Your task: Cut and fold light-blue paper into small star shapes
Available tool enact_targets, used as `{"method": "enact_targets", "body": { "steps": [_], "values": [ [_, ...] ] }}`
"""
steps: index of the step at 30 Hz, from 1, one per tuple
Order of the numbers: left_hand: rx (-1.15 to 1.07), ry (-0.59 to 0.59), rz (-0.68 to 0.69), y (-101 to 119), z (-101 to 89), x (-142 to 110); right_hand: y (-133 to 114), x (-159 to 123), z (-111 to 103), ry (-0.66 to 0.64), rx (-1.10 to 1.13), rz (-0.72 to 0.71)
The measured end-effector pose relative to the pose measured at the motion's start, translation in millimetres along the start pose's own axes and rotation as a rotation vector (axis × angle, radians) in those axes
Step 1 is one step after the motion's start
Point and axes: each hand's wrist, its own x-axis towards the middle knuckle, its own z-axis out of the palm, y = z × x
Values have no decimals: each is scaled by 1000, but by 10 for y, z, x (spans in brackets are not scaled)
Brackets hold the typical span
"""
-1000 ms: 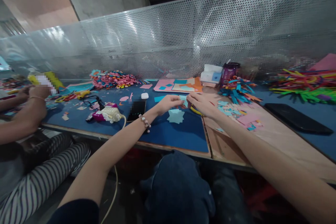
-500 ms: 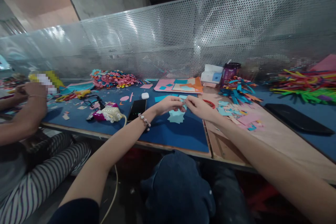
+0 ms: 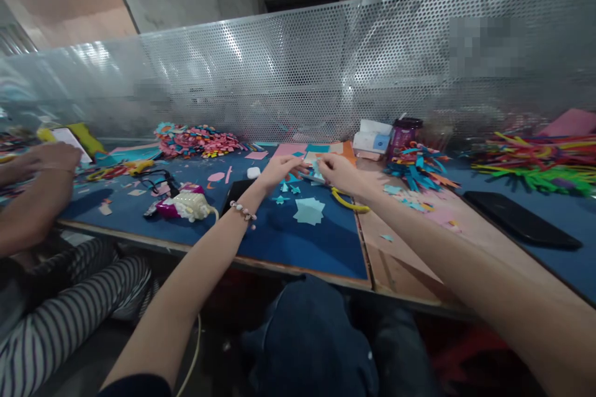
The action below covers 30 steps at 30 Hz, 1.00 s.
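Observation:
My right hand [image 3: 339,173] pinches a small light blue piece of paper [image 3: 316,169] above the blue tabletop. My left hand [image 3: 283,171] is just left of it, fingers stretched out and slightly apart, with no paper visible in them. Beneath the hands lies a pale blue star-shaped paper cutout [image 3: 308,211]. Small teal paper bits [image 3: 280,200] are scattered below my left fingers. A curved yellow handle [image 3: 347,200] rests below my right wrist; what it belongs to is partly hidden.
A dark phone [image 3: 234,193], a white case [image 3: 253,172] and a taped power strip [image 3: 186,203] are left. Behind are coloured sheets [image 3: 286,149], a tissue pack [image 3: 372,138] and paper-strip bundles [image 3: 421,164]. A black phone [image 3: 521,218] lies right; a co-worker's arm [image 3: 35,195] is far left.
My hands have moved apart and slightly away from me. The left fingers have opened off the paper. Teal bits now show on the table, and the yellow handle is in view again.

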Motion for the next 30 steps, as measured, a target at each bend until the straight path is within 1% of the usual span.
{"method": "enact_targets", "body": {
  "steps": [1, 3, 4, 6, 7, 10, 12, 14, 16, 18, 21, 24, 26, 29, 30],
  "values": [
    [111, 73, 40, -44, -76, 22, 42, 74, 22, -46, -50, -27],
    [361, 170, 83, -139, -217, 47, 130, 212, 108, -152, -215, -116],
    [497, 205, 70, -182, -278, 50, 164, 274, 167, -180, -309, -166],
    [716, 237, -22, -243, -375, 40, 194, 382, 302, -221, -463, -261],
    [799, 275, -69, -259, -411, 29, 188, 427, 373, -231, -533, -316],
    [965, 416, -150, -259, -478, -4, 112, 530, 576, -275, -715, -534],
    [1033, 476, -186, -243, -497, -16, 51, 568, 698, -310, -785, -701],
    [1082, 484, -230, -231, -502, -17, 6, 584, 802, -327, -828, -827],
    [1117, 468, -252, -223, -497, -13, -15, 584, 878, -336, -850, -882],
    [1132, 443, -246, -218, -488, -11, -20, 576, 915, -358, -842, -875],
    [1133, 415, -229, -209, -476, -15, -21, 547, 877, -364, -743, -770],
    [1128, 408, -216, -209, -468, -14, -36, 456, 729, -318, -537, -595],
    [1110, 383, -182, -216, -461, -5, -48, 334, 586, -323, -382, -456],
    [1045, 268, -76, -229, -439, 18, -51, 63, 352, -314, -225, -192],
    [1020, 217, -40, -233, -426, 26, -43, -41, 282, -335, -180, -125]
  ]
}}
